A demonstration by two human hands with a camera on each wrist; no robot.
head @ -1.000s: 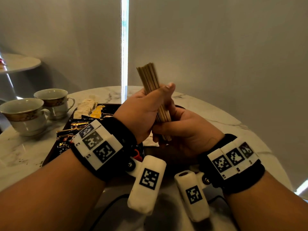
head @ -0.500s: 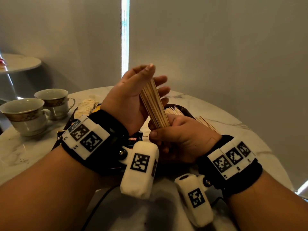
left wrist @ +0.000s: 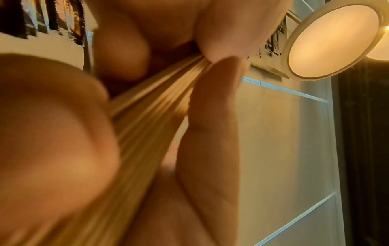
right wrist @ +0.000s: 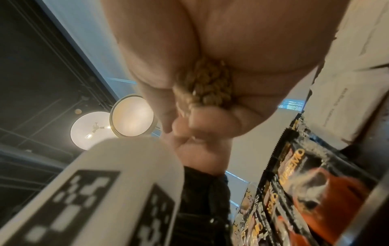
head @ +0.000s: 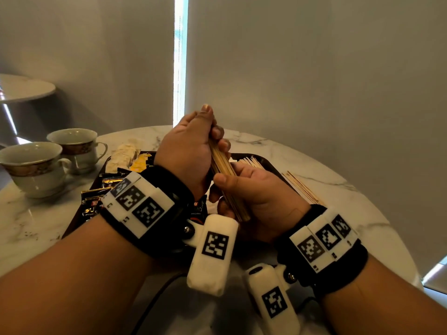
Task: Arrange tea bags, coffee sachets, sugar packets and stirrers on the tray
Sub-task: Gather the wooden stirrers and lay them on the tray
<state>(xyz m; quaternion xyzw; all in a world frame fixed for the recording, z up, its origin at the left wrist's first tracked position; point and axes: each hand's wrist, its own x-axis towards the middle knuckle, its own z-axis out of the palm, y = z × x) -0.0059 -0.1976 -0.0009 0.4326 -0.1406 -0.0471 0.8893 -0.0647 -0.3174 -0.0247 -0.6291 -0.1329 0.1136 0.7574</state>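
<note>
- Head view: bundle of stirrers (head: pixel 222 165) held above the near part of the dark tray (head: pixel 273 163), tilted, upper end toward the left hand (head: pixel 188 151), lower end toward the right hand (head: pixel 261 192).
- Left hand wrapped over the upper end of the bundle, fingers (head: pixel 223 142) curled round it, thumb raised.
- Right hand cupped round the lower half, thumb pressed across the sticks, fingers curled beneath.
- More stirrers (head: pixel 251 160) lying on the far right part of the tray; loose sticks (head: pixel 302 187) on the marble counter (head: pixel 338 213) just beside the tray's right edge.
- Coffee sachets (head: pixel 96 201) spread on the left side of the tray; pale packets (head: pixel 123 155) and a yellow packet (head: pixel 139 163) at its far left corner.
- Two cups (head: pixel 36 168) on the counter left of the tray, close together.
- Left wrist view: stirrers (left wrist: pixel 151 106) fanned out of the closed grip, fingers (left wrist: pixel 210 133) clamped along one side, picture blurred at close range. Sachet edges (left wrist: pixel 58 18) at top left, ceiling lamp (left wrist: pixel 332 41) at top right.
- Right wrist view: cut ends of the bundle (right wrist: pixel 206 86) showing out of the closed palm, gripped tight on all sides. Coffee sachets (right wrist: pixel 315 191) at lower right, white marker block (right wrist: pixel 105 191) of the other wrist in the foreground, two ceiling lamps (right wrist: pixel 130 114) behind.
</note>
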